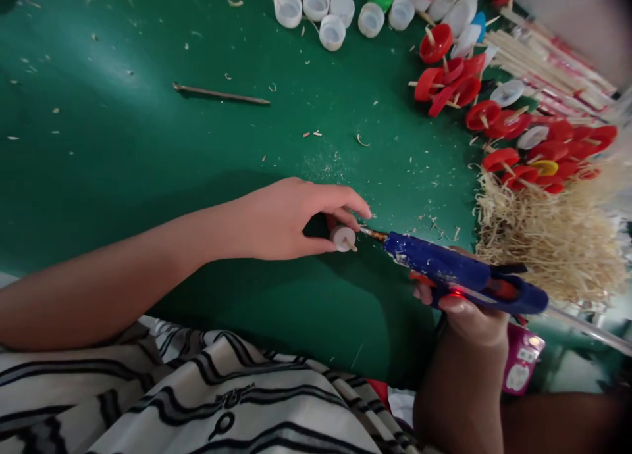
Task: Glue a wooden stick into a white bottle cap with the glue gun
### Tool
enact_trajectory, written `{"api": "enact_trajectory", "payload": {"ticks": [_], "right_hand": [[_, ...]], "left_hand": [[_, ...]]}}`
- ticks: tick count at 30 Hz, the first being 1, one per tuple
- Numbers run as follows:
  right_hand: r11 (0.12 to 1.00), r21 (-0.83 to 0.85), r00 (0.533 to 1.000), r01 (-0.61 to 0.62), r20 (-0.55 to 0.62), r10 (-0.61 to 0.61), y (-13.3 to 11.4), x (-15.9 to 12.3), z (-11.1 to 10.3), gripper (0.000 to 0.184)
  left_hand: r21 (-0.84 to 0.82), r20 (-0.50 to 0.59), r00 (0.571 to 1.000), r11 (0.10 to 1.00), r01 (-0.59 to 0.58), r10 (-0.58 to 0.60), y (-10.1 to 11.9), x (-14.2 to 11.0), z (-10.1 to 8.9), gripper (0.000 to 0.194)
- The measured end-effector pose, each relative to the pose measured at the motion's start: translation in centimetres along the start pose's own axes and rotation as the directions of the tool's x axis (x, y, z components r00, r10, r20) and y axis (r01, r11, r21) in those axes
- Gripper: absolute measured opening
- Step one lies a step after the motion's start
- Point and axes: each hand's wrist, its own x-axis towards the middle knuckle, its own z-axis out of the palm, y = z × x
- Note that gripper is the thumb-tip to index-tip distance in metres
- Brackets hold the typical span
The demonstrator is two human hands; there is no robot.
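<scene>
Between thumb and fingers, my left hand [296, 220] grips a white bottle cap [342, 239] with a short wooden stick poking out of it. My right hand [469, 316] is wrapped round a blue glue gun [444, 263], whose small light glows red. The gun's metal nozzle points left, close beside the cap and the left fingertips; whether it touches the cap I cannot tell. A clear glue stick [592, 331] extends from the back of the gun.
On the green table [123, 145] lies a thin pointed rod [222, 95]. White caps [316, 3] stand at the back. To the right are several red caps with sticks [498, 122], bundled wooden sticks [533, 66], a pile of pale shavings [548, 237] and a magenta packet [523, 360].
</scene>
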Motion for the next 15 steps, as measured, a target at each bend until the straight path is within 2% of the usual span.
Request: {"api": "enact_trajectory", "payload": {"ticks": [6, 9, 11, 15], "right_hand": [[1.0, -0.007, 1.0, -0.007, -0.008, 0.007, -0.06, 0.05, 0.33, 0.016], [0.999, 0.028, 1.0, -0.025, 0.014, 0.024, -0.34, -0.29, 0.31, 0.03], [0.997, 0.069, 1.0, -0.025, 0.018, 0.024, -0.4, -0.37, 0.32, 0.033], [0.998, 0.053, 1.0, -0.019, 0.022, 0.018, -0.24, -0.07, 0.49, 0.011]], "left_hand": [[-0.081, -0.045, 0.999, 0.996, -0.03, 0.026, -0.41, -0.06, 0.32, 0.048], [-0.113, -0.083, 0.995, 0.992, -0.062, 0.053, -0.69, -0.03, 0.56, 0.045], [-0.127, -0.102, 0.993, 0.989, -0.075, 0.062, -0.79, -0.04, 0.61, 0.043], [-0.141, -0.114, 0.991, 0.987, -0.079, 0.063, -0.77, -0.16, 0.52, 0.047]]}}
